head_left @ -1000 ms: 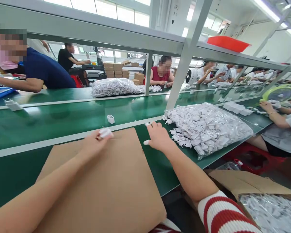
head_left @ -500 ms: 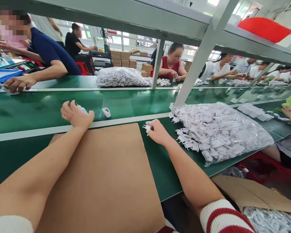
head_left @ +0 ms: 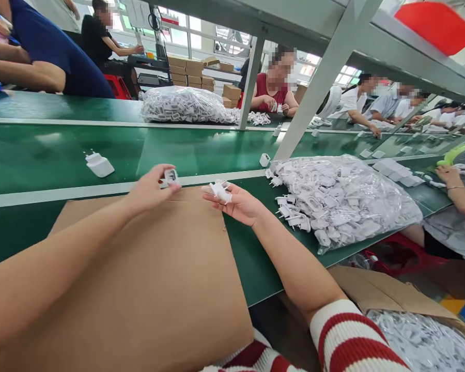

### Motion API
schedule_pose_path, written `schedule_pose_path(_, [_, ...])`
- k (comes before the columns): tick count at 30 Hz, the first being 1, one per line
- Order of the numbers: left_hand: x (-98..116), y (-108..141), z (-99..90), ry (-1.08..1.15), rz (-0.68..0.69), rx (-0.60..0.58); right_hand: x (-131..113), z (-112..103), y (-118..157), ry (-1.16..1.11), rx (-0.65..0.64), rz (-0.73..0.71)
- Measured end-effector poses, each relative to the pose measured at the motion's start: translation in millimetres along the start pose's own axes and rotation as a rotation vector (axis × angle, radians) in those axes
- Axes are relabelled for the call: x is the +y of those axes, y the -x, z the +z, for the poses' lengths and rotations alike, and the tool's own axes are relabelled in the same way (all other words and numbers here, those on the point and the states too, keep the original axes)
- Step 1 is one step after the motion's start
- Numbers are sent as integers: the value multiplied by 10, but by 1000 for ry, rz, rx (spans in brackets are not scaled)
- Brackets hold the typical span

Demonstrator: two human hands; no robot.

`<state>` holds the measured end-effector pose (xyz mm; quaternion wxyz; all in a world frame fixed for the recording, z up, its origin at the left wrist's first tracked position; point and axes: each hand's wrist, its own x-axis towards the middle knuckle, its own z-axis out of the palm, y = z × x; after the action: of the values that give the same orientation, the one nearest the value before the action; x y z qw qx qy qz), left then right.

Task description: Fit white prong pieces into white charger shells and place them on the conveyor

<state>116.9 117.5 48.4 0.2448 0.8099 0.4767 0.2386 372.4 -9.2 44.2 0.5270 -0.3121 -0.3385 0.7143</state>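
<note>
My left hand [head_left: 151, 187] pinches a small white charger housing [head_left: 171, 176] between thumb and fingers, its open end facing me. Close beside it, my right hand [head_left: 238, 201] is turned partly palm up, with fingers curled under white plug pieces [head_left: 220, 192]; how many it holds is unclear. A white two-pin charger [head_left: 99, 164] lies on the green conveyor belt [head_left: 158, 142], left of my hands. Under my forearms is a brown cardboard sheet [head_left: 158, 279]. To the right, a clear plastic bag [head_left: 352, 201] full of white plug pieces spills some onto the table.
A grey metal post [head_left: 313, 88] rises beyond the belt and meets an overhead beam. Another white housing [head_left: 264, 159] sits near its foot. Across the belt lies a second full bag [head_left: 189, 105], with co-workers seated behind. An open carton [head_left: 422, 330] stands low at right.
My left hand has let go of a charger on the belt, moved right and picked up the housing. My right hand has moved left and turned its palm upward. The view has shifted.
</note>
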Motion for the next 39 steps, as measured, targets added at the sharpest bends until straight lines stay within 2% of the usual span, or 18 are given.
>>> schedule_pose_path(3, [265,468,123,122,111,-221,49,53,0,22,11,-8])
schedule_pose_path(6, [297,759,238,161,204,-392,109,106,4,98,24,24])
schedule_pose_path(7, [268,812,274,180,217,-413,128,118,6,126,44,28])
schedule_pose_path(8, [232,848,308,193,220,-396,148,127,5,156,69,22])
schedule_pose_path(12, [148,898,408,176,185,-175,239,159,-8,272,163,-60])
schedule_pose_path(13, [153,903,416,184,179,-174,263,171,-11,306,187,-87])
schedule_pose_path(15, [182,914,416,233,191,-247,305,205,-5,396,238,-149])
schedule_pose_path(18, [229,928,405,324,233,-332,343,271,37,634,286,-274])
schedule_pose_path(22, [238,923,415,394,161,-334,378,348,120,1032,169,-467])
schedule_pose_path(24, [229,918,429,417,151,-345,407,367,148,1197,91,-509])
schedule_pose_path(26, [226,917,441,441,174,-334,440,372,161,1346,69,-542])
schedule_pose_path(31, [258,925,445,459,177,-301,483,394,159,1638,64,-607])
schedule_pose_path(34, [278,928,436,451,172,-305,464,474,168,1785,41,-590])
schedule_pose_path(37, [282,929,429,461,182,-313,415,565,172,1839,58,-529])
schedule_pose_path(39, [277,930,430,464,185,-311,375,596,168,1797,48,-479])
